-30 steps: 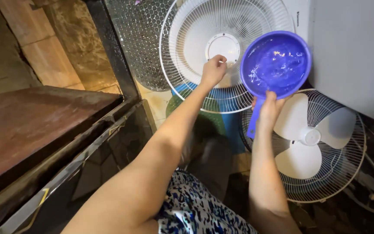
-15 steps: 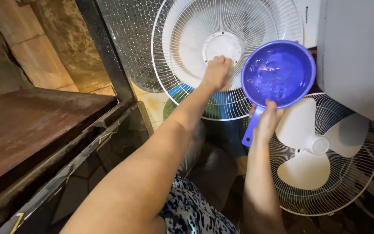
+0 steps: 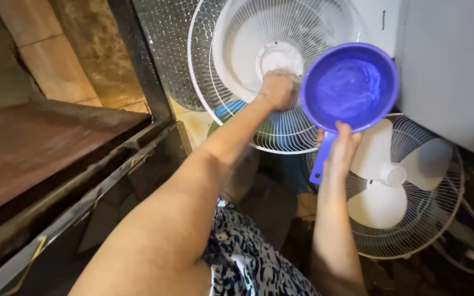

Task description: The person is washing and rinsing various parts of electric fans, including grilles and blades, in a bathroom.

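Overhead, round blue dipper (image 3: 350,85) brims with water.

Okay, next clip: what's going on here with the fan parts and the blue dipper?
A person is working over dismantled fan parts. The left hand presses on the white wire fan guard near its round centre cap; the hand is motion-blurred. The right hand holds a blue dipper by its handle, level, with water in it. The white fan blades lie in another wire guard below.
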